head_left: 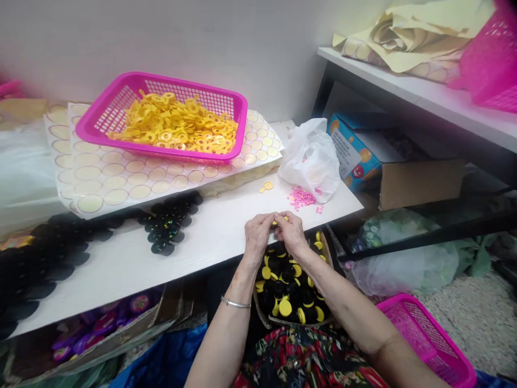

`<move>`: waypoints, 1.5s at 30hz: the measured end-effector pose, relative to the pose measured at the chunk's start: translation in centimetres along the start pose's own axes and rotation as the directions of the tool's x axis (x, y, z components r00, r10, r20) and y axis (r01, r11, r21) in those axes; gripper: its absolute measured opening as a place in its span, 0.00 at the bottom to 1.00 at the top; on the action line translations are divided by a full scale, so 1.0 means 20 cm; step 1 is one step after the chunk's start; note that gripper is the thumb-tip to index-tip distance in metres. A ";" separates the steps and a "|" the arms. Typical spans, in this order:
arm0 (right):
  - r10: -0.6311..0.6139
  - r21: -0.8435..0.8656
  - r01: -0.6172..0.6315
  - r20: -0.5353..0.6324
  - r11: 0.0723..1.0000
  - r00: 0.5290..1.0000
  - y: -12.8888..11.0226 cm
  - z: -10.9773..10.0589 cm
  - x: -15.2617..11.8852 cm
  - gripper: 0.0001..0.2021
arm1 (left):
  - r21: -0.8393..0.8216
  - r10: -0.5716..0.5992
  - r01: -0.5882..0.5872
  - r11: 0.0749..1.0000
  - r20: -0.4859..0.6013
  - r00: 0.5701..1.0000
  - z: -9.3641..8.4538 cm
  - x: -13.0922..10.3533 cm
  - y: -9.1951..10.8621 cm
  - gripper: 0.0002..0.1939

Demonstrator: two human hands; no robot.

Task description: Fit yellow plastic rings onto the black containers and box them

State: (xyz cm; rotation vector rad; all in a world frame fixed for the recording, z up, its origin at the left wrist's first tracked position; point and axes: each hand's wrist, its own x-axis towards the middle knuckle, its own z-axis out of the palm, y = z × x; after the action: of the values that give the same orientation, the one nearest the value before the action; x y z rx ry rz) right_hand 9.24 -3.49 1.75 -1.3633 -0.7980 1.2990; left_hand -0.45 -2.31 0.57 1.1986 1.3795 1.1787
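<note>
Close together at the front edge of the white table [218, 215], my left hand [258, 233] and my right hand [291, 234] are both closed, fingertips meeting. They pinch a small black and yellow piece [275, 223], mostly hidden by the fingers. Below them, a cardboard box holds many black round pieces with yellow caps [285, 307]. Just beyond my hands lies a heap of tiny pink rings [302, 198], beside a white plastic bag [313, 159]. A yellow ring-shaped part with a short stem [266, 186] rests on the table.
A pink basket [161, 145] of yellow ring parts stands on sheets of printed circles [153, 175]. Black round pieces [163, 226] spread along the table's left. At right are an open carton [420, 183], a shelf [420, 94] and another pink basket [428, 328].
</note>
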 end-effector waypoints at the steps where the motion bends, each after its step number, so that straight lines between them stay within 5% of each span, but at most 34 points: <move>1: 0.017 0.036 -0.017 0.008 0.999 1.000 0.00 0.00 0.01 0.15 | -0.024 -0.032 0.032 0.999 -0.013 0.999 0.01 0.00 0.01 0.15; 7: 0.087 0.121 -0.088 0.015 0.989 0.996 -0.01 -0.01 0.03 0.13 | -0.242 -0.249 0.233 0.942 -0.040 0.968 0.05 -0.01 0.06 0.13; 14: 0.161 0.167 -0.161 0.013 0.973 0.987 -0.04 0.00 0.04 0.10 | -0.212 -0.211 0.201 0.956 -0.026 0.977 0.04 0.00 0.03 0.13; 20: 0.125 0.128 -0.132 0.057 0.983 0.990 -0.08 -0.01 0.01 0.11 | -0.190 -0.004 0.051 0.980 0.240 0.971 -0.04 -0.05 0.05 0.22; 27: 0.003 0.320 -0.071 0.209 0.945 0.978 -0.04 -0.19 -0.17 0.18 | -0.081 0.193 -0.181 0.980 0.171 0.966 -0.08 -0.15 0.05 0.18; 31: 0.034 0.347 -0.205 0.440 0.915 0.897 -0.02 -0.31 -0.27 0.20 | 0.055 0.377 -0.395 0.917 0.210 0.902 -0.10 -0.26 0.10 0.15; 34: 0.040 0.306 -0.244 0.547 0.920 0.836 -0.02 -0.35 -0.30 0.20 | 0.175 0.504 -0.572 0.802 0.316 0.804 -0.10 -0.33 0.14 0.11; 38: 0.020 0.174 -0.130 0.526 0.976 0.850 -0.05 -0.37 -0.32 0.20 | 0.285 0.585 -0.726 0.625 0.446 0.678 -0.07 -0.40 0.14 0.06; 45: -0.004 0.042 -0.016 0.443 0.999 0.897 -0.06 -0.40 -0.37 0.20 | 0.312 0.670 -0.794 0.521 0.426 0.608 0.01 -0.47 0.09 0.05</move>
State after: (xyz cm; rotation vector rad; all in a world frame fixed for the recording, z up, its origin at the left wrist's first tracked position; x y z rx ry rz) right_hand 15.85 -12.11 3.95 -1.0424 -1.0640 1.6524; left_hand 0.87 -11.55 2.84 2.3950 0.9634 1.1852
